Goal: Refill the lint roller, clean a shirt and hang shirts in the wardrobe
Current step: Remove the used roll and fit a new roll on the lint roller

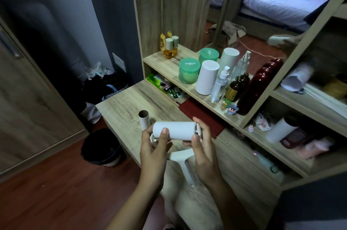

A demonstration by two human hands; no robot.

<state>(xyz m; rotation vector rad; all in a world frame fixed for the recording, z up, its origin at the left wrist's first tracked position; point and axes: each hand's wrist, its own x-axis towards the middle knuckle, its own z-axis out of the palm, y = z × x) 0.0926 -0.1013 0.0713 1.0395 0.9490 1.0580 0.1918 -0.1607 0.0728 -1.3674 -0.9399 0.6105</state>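
Lint roller (185,164) is being held up over the wooden desk (120,105), close to the person's body, with a fresh white roll (174,131) lying sideways across its top. The left hand (153,149) is curling round the left end of the roll, thumb on the front, so the roll is not slipping. The right hand (203,151) is pinching the right end by the little white cap. I think it is pushing the roll onto its peg, though the fingers are hiding that bit. Both hands are working at the ends, likely because that is where the roll clicks in. An empty brown tube (144,121) is standing on the desk just behind the left hand; it looks like the old one, set aside. A black bin (102,148) is sitting on the floor beside the desk, handy for rubbish. No shirt is showing.
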